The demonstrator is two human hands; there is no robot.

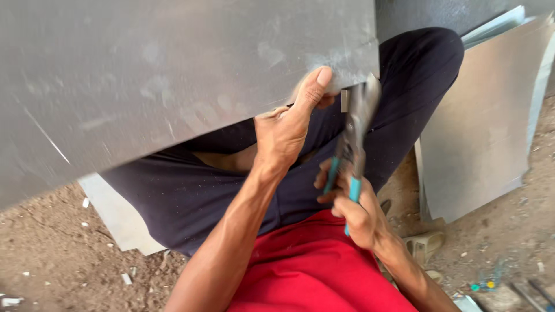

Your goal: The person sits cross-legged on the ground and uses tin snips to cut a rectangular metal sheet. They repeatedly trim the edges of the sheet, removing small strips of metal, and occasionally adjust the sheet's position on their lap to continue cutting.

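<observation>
A large grey metal sheet [162,75] fills the upper left and rests over my lap. My left hand [289,124] grips its lower right edge, thumb pressed on top near the corner. My right hand [352,208] is closed on the teal handles of tin snips [352,138]. The snips' blades point up and meet the sheet's edge just right of my left thumb. I sit with my legs in dark trousers [191,190] and a red shirt [312,271] shows below.
More metal sheets [485,121] lean at the right, and another piece [118,216] lies under my left leg. The ground is brown dirt [52,260] with small metal scraps. A sandal [425,245] sits by my right arm, and some tools [532,292] lie at the bottom right corner.
</observation>
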